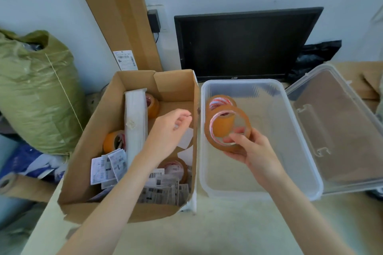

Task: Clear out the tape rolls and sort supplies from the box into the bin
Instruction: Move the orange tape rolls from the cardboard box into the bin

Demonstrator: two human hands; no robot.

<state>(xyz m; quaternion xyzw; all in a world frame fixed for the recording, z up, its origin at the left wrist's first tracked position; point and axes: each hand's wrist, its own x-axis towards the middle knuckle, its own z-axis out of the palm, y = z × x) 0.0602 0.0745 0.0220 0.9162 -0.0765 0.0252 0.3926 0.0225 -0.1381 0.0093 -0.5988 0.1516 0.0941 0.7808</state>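
Note:
My right hand [251, 150] grips a brown tape roll [228, 128] and holds it tilted over the clear plastic bin [306, 174]. Another tape roll [220, 101] lies in the bin's far left corner, just behind the held one. My left hand [169, 130] hovers over the cardboard box [87, 151] with fingers loosely curled and holds nothing. In the box lie three more tape rolls [115, 141], [153, 105], [176, 168], a long white pack [135, 124] and several printed labels [108, 166].
The bin's clear lid [339, 130] lies open to the right. A dark monitor [244, 43] leans on the wall behind. A green sack [35, 93] stands at the left, and a tall cardboard sheet [118, 16] leans behind the box.

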